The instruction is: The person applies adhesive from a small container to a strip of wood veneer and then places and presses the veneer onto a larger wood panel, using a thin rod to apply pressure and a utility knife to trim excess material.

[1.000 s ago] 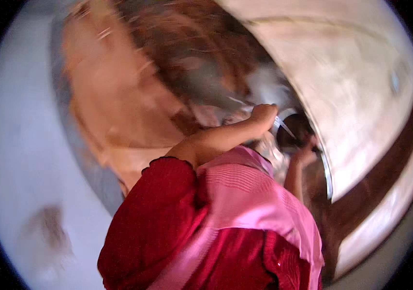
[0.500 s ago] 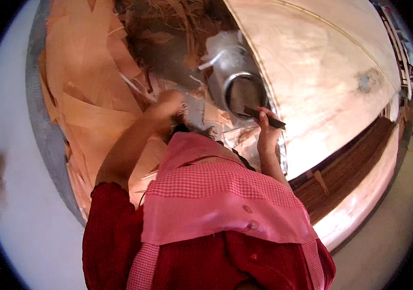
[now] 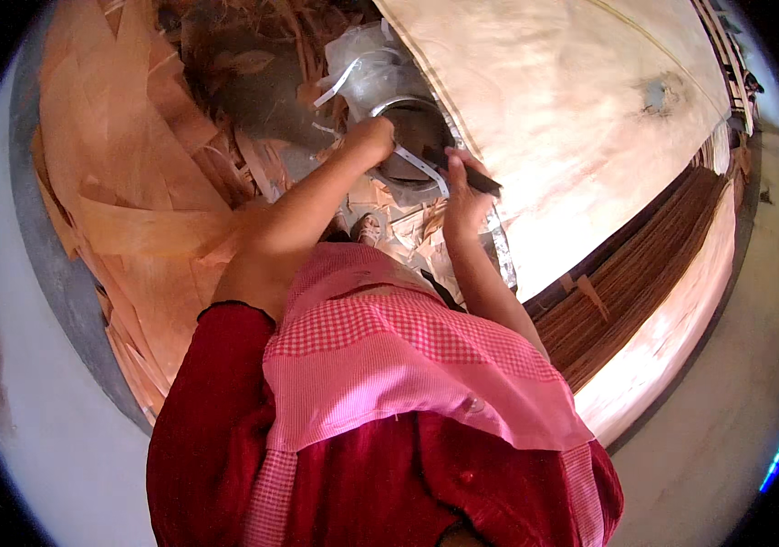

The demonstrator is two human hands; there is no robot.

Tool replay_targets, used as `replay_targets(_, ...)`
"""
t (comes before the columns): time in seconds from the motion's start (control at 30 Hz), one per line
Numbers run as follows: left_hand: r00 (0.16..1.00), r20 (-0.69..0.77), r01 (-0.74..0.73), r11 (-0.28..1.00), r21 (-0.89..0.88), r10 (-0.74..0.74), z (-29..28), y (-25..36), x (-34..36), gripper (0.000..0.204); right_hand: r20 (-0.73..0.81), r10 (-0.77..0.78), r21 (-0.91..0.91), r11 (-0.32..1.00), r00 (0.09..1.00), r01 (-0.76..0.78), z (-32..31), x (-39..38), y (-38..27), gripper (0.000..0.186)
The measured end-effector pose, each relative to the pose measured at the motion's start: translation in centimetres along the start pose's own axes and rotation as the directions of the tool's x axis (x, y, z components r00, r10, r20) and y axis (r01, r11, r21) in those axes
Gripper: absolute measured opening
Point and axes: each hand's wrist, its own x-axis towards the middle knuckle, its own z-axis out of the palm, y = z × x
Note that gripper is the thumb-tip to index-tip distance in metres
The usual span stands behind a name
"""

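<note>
In front of me my left hand (image 3: 372, 142) is closed, its fingers pinched on one end of a narrow white strip of tape (image 3: 420, 166) with small holes along it. The tape runs slantwise down to my right hand (image 3: 468, 193), which is closed around a dark, flat blade-like tool (image 3: 481, 181). Whether the right fingers also grip the tape cannot be made out. Below both hands stands a round metal bucket (image 3: 408, 103) with a dark inside, partly covered by my hands. Clear plastic film and another white strip (image 3: 338, 84) hang at its far side.
A large pale veneer sheet (image 3: 572, 137) covers the stack on my right, its edge close to my right hand. Beneath it lie brown layered sheets (image 3: 640, 273). Loose orange-brown veneer pieces (image 3: 125, 155) pile up on the left, with scraps on the floor near my feet.
My left hand has swung right, from beside the veneer scraps to over the bucket. The white tape now spans between my hands. My right hand keeps the dark tool; the whole view has shifted.
</note>
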Motion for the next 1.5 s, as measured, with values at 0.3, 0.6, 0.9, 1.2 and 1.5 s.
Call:
replay_targets(0.3,0.974,-0.204,-0.082,0.994,0.065,0.094,-2.2,1.9,-3.3,0.019,-0.034,0.158,0.072,0.985,0.987,-0.156,1.5,1.9,6.3,0.012)
replay_targets(0.6,0.948,-0.26,-0.188,0.982,0.016,0.186,-5.4,0.1,-1.1,0.017,0.085,0.061,0.053,0.996,0.994,-0.066,2.7,1.0,0.6,0.014)
replay_targets(0.9,0.841,-0.515,-0.045,0.971,0.236,0.164,-3.6,1.3,-2.0,0.015,-0.056,0.19,0.075,0.98,0.98,-0.185,2.4,2.2,5.8,0.011)
replay_targets(1.2,0.082,-0.994,0.554,0.832,-0.012,-0.069,-20.0,-11.7,-18.7,0.013,0.221,0.142,0.243,0.95,0.965,-0.196,0.6,3.1,6.3,0.014)
replay_targets(1.5,0.852,-0.496,0.048,0.969,-0.243,-0.167,5.3,-1.5,-31.2,0.016,0.903,0.288,-0.368,0.902,0.318,0.227,1.0,-7.2,-3.1,0.026)
